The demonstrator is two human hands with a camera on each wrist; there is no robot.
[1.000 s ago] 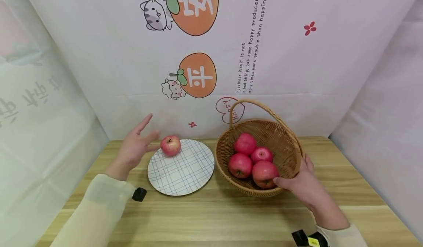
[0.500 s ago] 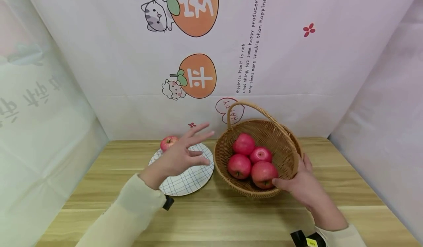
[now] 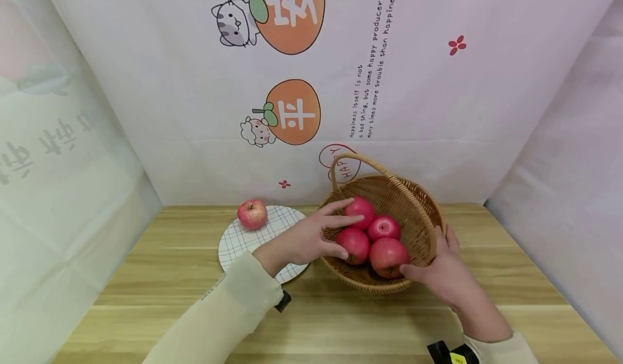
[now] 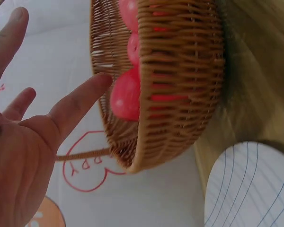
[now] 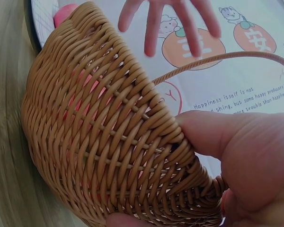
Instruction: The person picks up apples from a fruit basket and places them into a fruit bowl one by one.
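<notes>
A brown wicker basket (image 3: 413, 204) with an arched handle is tilted towards me and holds several red apples (image 3: 389, 257). My right hand (image 3: 445, 271) grips its right rim, thumb inside the rim and fingers round the outer weave (image 5: 99, 123). Over the basket's left rim, my left hand (image 3: 306, 238) reaches in with spread fingers, close over the two left apples. From the left wrist view, that hand (image 4: 21, 146) has nothing in its palm, and the fingers overlap the basket's opening. One lighter red-yellow apple (image 3: 252, 214) sits on the round checked plate (image 3: 232, 247).
The plate stands just left of the basket on the wooden table (image 3: 331, 321), partly hidden by my left forearm. A printed white cloth (image 3: 418, 93) hangs close behind, and further cloth walls rise at the left and right.
My left hand has moved rightwards from beside the apple on the plate, across the plate, to above the basket's apples. My right hand keeps its grip; the basket's handle has tipped slightly lower.
</notes>
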